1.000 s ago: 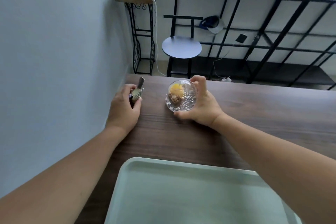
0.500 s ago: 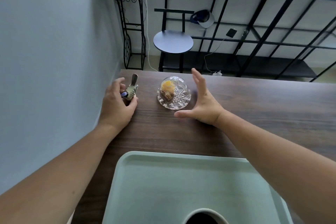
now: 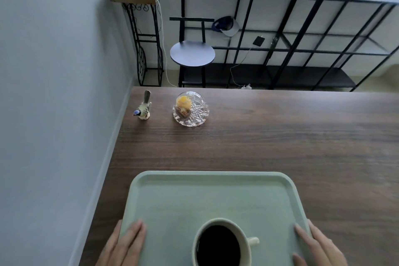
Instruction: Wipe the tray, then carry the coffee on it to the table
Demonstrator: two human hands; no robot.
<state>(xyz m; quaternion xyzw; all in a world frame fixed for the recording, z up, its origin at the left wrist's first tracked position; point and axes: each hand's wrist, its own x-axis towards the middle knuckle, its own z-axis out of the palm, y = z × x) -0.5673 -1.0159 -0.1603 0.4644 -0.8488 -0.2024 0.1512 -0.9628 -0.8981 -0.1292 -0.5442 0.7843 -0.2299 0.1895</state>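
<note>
- Both hands have left the far end of the table [image 3: 280, 136] and come back to the near edge; half a second ago the left was at the bird figurine and the right stood open beside the glass dish.
- Bird figurine [image 3: 143, 108] now stands alone, upright, near the table's far left corner, close to the grey wall.
- Glass dish [image 3: 190, 108] sits just to its right, apart from it; something yellow and something brown inside.
- Pale green tray [image 3: 216, 196] lies flat on the table at the near edge, more of it in view than before.
- Cup of black coffee [image 3: 222, 244] stands on the tray, near-centre, handle pointing right; its lower part is cut off by the frame.
- Left hand [image 3: 124, 244] lies on the tray's left rim, fingers extended across the edge onto the tray surface, thumb outside.
- Right hand [image 3: 317, 246] on the tray's right rim, fingers flat along the edge.
- Cannot tell whether either hand truly grips the rim; the palms are out of frame.
- Beyond the table: a round-seated black stool [image 3: 192, 53] and black metal shelving [image 3: 302, 34].
</note>
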